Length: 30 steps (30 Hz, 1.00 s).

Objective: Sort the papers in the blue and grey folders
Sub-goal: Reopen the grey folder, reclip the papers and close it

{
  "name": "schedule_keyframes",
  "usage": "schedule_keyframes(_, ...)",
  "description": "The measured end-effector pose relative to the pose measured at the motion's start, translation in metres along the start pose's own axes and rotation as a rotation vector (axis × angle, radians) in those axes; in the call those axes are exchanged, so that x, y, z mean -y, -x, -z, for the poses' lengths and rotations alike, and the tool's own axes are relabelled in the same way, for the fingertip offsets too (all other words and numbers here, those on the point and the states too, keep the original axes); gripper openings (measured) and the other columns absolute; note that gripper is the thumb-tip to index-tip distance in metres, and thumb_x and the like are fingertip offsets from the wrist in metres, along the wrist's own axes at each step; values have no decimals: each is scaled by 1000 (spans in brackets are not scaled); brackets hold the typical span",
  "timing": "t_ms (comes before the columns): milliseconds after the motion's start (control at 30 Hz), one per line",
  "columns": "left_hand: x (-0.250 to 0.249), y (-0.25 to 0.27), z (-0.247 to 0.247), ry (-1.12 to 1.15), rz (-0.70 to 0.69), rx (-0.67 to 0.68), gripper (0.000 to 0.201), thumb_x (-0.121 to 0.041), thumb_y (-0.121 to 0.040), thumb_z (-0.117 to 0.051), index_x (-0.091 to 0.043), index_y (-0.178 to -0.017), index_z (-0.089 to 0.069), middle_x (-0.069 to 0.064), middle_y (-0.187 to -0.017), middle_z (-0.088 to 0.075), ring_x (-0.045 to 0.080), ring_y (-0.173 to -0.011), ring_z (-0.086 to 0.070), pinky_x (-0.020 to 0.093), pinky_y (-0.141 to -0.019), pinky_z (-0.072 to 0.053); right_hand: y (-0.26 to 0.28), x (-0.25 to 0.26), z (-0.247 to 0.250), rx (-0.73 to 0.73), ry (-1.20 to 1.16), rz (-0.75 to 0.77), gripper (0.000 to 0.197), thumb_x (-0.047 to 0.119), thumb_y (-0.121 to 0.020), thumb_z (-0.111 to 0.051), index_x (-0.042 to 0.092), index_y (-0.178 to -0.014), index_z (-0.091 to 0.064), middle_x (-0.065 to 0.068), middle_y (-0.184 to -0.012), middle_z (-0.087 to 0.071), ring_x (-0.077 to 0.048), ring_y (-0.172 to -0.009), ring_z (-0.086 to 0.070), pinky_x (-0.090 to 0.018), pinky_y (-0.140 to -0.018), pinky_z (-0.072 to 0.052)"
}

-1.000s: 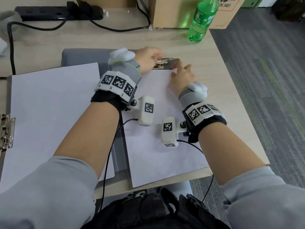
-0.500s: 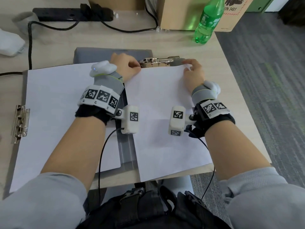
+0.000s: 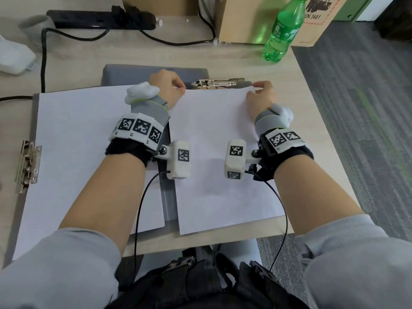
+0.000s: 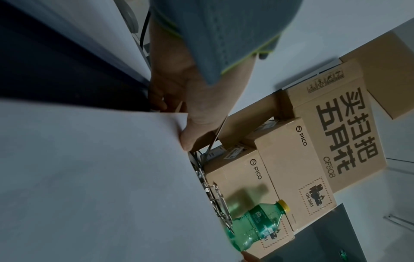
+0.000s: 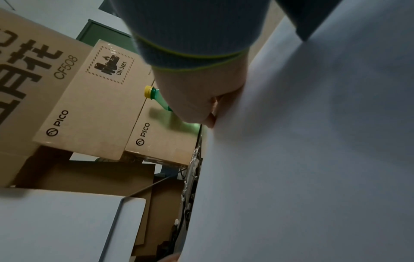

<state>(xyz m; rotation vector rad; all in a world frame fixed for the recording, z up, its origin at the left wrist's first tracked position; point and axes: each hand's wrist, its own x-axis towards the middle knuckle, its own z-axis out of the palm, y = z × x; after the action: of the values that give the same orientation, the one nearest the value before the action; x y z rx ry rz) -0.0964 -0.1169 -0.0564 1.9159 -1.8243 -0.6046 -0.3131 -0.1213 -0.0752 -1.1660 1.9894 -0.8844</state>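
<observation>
A white sheet (image 3: 218, 152) lies on the right folder (image 3: 156, 72), its top edge just below the metal clip (image 3: 217, 82). My left hand (image 3: 171, 88) pinches the sheet's top left corner, and the left wrist view shows the thumb on the paper corner (image 4: 182, 124). My right hand (image 3: 260, 94) pinches the top right corner; in the right wrist view the fingers (image 5: 201, 106) curl at the sheet's edge (image 5: 313, 159). A second white sheet (image 3: 89, 152) lies on the grey clipboard folder (image 3: 34, 108) at the left, whose clip (image 3: 27, 166) is at its left side.
A green bottle (image 3: 284, 30) and cardboard boxes (image 3: 245, 18) stand at the back right. A black power strip (image 3: 100, 17) with cables lies at the back left, next to a white object (image 3: 13, 56). The table's edge (image 3: 323, 121) runs close to the right hand, with carpet beyond.
Both hands left the clip and moved apart to the sheet's top corners. The sheet's top edge now lies free below the clip.
</observation>
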Motion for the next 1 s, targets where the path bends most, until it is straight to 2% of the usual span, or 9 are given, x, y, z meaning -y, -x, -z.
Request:
schedule_keyframes(67, 2, -3, -1, 19, 6, -6, 22, -15, -87, -53, -13, -99, -71, 7, -109, -70, 25, -104, -61, 22, -77, -38, -2, 2, -1, -2, 17, 5, 33, 17, -93, -44, 18, -125, -48, -4, -127, -58, -23, -99, -58, -33, -92, -48)
schedule_keyframes(167, 6, -5, -4, 55, 14, -22, 20, -16, -86, -55, -13, -97, -71, 7, -108, -70, 24, -103, -62, 22, -79, -40, -5, 3, -2, -23, 32, 16, 31, 16, -93, -44, 14, -124, -46, -6, -123, -61, -26, -104, -60, -32, -86, -47)
schedule_keyframes(267, 8, -6, -5, 96, 36, -55, 19, -17, -84, -56, -15, -96, -70, 5, -106, -70, 23, -100, -63, 23, -78, -41, -6, 5, -4, -31, 83, 16, 26, 22, -94, -44, 17, -118, -49, -1, -107, -63, -23, -90, -60, -31, -81, -47)
schedule_keyframes(333, 8, -7, -4, 104, 45, -60, 18, -19, -84, -55, -17, -96, -70, 3, -107, -70, 22, -99, -63, 22, -77, -40, -6, 6, -4, -30, 149, 13, 23, 26, -92, -44, 22, -111, -56, 3, -99, -63, -23, -89, -62, -30, -79, -49)
schedule_keyframes(467, 9, -9, -4, 112, 32, -46, 18, -19, -84, -56, -17, -96, -69, 3, -106, -70, 21, -100, -63, 21, -76, -39, -10, 8, -4, -37, 262, 28, 27, 28, -93, -43, 21, -109, -64, -2, -108, -68, -24, -87, -61, -25, -68, -42)
schedule_keyframes(633, 12, -11, -6, 122, 19, -31, 16, -21, -82, -59, -17, -92, -70, 3, -104, -71, 21, -100, -64, 23, -79, -43, -13, 7, -1, -46, 335, 59, 29, 24, -95, -42, 15, -109, -66, -7, -109, -68, -22, -80, -54, -20, -53, -36)
schedule_keyframes(800, 14, -12, -7, 93, 6, -22, 15, -22, -82, -60, -17, -92, -70, 1, -105, -71, 20, -101, -63, 22, -80, -42, -15, 6, -8, -65, 353, 82, 30, 26, -93, -42, 15, -107, -67, -8, -111, -66, -28, -96, -64, -27, -68, -42)
schedule_keyframes(900, 15, -13, -8, 84, -10, -26, 16, -24, -81, -63, -16, -93, -70, 2, -105, -70, 20, -98, -62, 21, -76, -40, -16, 5, -12, -73, 387, 93, 32, 25, -92, -41, 14, -109, -66, -9, -118, -61, -31, -107, -59, -32, -79, -47)
schedule_keyframes(1000, 18, -14, -10, 81, -36, -36, 21, -28, -77, -69, -15, -93, -70, 7, -102, -67, 20, -93, -61, 19, -70, -34, -17, 2, -13, -86, 444, 87, 32, 24, -92, -41, 16, -111, -65, -9, -127, -50, -29, -119, -47, -36, -91, -42)
